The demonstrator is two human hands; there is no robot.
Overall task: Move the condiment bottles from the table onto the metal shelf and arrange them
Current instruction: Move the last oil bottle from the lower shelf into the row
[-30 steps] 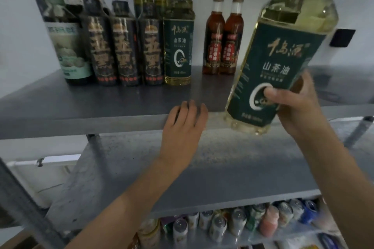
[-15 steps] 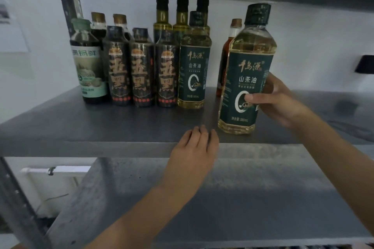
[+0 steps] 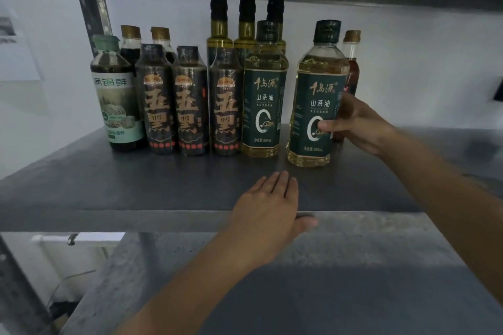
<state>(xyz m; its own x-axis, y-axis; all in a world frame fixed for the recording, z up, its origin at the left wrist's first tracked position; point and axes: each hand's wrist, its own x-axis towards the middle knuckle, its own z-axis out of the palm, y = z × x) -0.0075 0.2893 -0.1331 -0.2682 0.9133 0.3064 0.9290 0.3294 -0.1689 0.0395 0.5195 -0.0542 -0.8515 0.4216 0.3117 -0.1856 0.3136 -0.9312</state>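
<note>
and it's down: a second ago the camellia oil bottle [image 3: 317, 106] was tilted in the air in front of the shelf, now it stands upright on the metal shelf [image 3: 136, 185], base apparently on the surface, just beside its twin oil bottle [image 3: 264, 100] with a small gap between them. the right hand [image 3: 359, 125] is still on it, fingers [image 3: 326, 125] wrapped round the label, thumb across the front. the left hand [image 3: 268, 215] hasn't left the shelf's front edge, flat, fingers loose and holding nothing. behind the new bottle a red-brown sauce bottle [image 3: 352, 68] peeks out. the row reads dark soy bottles [image 3: 187, 106] on the left, then the oils. so the placing looks done; what's left, i'd say, is a nudge left to close the gap and bring it level with the front row, then let go.
</note>
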